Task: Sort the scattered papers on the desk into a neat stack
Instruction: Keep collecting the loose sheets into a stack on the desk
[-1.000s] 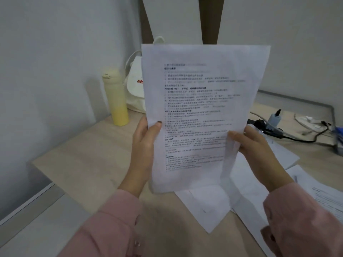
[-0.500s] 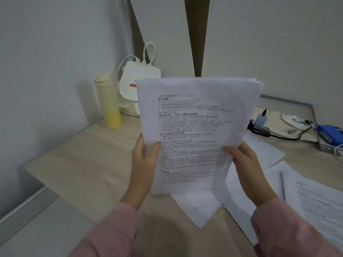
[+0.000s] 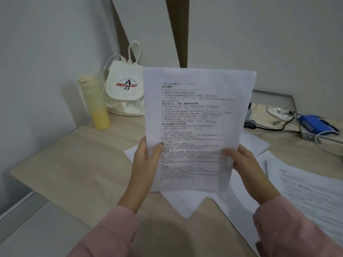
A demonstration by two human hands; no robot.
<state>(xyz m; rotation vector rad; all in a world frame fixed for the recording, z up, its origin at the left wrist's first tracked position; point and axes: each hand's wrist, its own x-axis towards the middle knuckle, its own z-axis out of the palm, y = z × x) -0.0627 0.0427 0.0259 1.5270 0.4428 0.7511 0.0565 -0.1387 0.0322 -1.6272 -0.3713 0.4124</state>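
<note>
Papers (image 3: 198, 117) at mid frame are gripped by the left hand (image 3: 146, 160) and right hand (image 3: 248, 167). Part done, it seems: loose sheets (image 3: 311, 197) lie on the desk (image 3: 83, 164), lower right.

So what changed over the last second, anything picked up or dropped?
The held sheaf sits lower against the background than before, so the white bag behind it is now mostly uncovered; the head camera shifted too. Nothing was taken or let go: left hand and right hand keep the same grip on its lower sides. The loose sheets, yellow bottle and desk are unchanged.
</note>
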